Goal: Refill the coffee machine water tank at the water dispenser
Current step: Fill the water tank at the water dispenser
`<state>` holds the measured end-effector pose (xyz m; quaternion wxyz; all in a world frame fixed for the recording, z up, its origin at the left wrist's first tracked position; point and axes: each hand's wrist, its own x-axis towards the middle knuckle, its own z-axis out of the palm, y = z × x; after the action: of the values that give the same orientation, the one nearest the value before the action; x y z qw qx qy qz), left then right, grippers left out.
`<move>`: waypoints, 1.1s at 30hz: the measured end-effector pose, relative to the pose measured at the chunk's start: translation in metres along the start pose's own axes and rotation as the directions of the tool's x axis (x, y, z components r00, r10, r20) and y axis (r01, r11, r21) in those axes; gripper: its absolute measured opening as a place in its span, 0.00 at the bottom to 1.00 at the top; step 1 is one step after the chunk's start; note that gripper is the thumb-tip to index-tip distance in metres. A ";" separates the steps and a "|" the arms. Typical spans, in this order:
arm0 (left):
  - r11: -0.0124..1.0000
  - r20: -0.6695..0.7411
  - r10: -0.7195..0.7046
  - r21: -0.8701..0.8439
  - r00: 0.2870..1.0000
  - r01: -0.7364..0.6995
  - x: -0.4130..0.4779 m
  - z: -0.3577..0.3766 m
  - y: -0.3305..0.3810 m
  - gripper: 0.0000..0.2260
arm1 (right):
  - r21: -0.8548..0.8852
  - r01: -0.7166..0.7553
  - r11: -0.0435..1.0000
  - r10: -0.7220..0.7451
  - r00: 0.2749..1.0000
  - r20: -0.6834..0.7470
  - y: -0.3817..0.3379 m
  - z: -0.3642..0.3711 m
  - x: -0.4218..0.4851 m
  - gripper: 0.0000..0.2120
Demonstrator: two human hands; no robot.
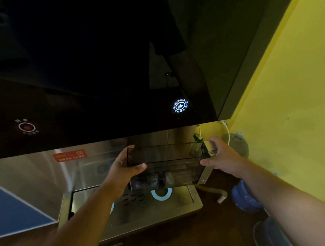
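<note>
A clear smoke-tinted water tank (166, 164) is held level under the water dispenser's black glass front panel (96, 69). My left hand (125, 168) grips its left end, thumb across the front wall. My right hand (220, 157) holds its right end. A thin stream of water (168, 139) runs down from under the panel into the tank. On the panel a white-blue button (180, 105) glows straight above the tank, and a red button (26, 127) sits at the far left.
Below the tank lies the steel drip tray (144, 206) with slots and a blue-ringed drain. Large blue water bottles (243, 196) stand on the floor at the right by the yellow wall (290, 94). A blue table (12, 210) is at the left.
</note>
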<state>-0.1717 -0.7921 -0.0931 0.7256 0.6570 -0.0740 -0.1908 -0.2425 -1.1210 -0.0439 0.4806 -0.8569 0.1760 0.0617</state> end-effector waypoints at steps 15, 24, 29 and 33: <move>0.985 -0.039 -0.167 0.049 0.985 0.168 0.006 -0.010 -0.050 0.18 | -0.034 -0.041 0.999 0.041 0.999 -0.017 0.042 0.038 0.018 0.39; 0.971 -0.054 -0.182 0.148 0.982 0.188 0.014 -0.016 -0.071 0.19 | -0.032 -0.088 0.996 0.087 0.996 -0.031 0.058 0.052 0.028 0.40; 0.962 -0.100 -0.181 0.189 0.978 0.198 0.017 -0.016 -0.079 0.22 | -0.023 -0.085 0.996 0.084 0.996 -0.035 0.064 0.060 0.028 0.38; 0.957 -0.079 -0.162 0.230 0.984 0.176 0.019 -0.017 -0.081 0.20 | -0.013 -0.092 0.996 0.091 0.995 -0.031 0.069 0.062 0.029 0.37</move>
<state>-0.1629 -0.7890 -0.1779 0.6253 0.7478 -0.0181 -0.2224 -0.2364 -1.1087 -0.1397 0.4683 -0.8522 0.2219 0.0719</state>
